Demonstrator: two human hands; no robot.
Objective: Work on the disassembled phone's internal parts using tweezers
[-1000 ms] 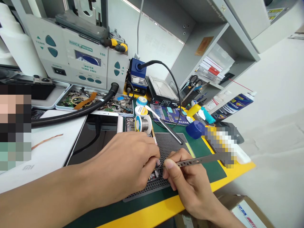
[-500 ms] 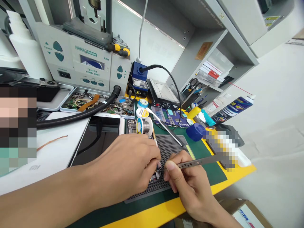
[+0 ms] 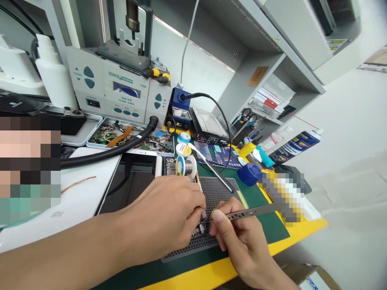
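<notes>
My left hand is closed over an opened phone, its thumb and fingertips pressed together near small internal parts. The hand covers most of the phone, and whatever the fingertips hold is hidden. In my right hand, thumb and fingers pinch metal tweezers with a row of holes. Their narrow end points left at the phone's parts, close to the left fingertips. Under the phone lies a grey honeycomb mat. A solder spool stands just beyond my left hand.
A thick black hose runs from the hot-air station. Behind the hands lie a black-and-white brush and a tray of circuit boards. A blue cap sits right; a dark-screened tablet lies left.
The view has shifted slightly, so the bench items appear a little lower and farther right. Both hands keep nearly the same pose at the phone, and the tweezers remain in my right hand.
</notes>
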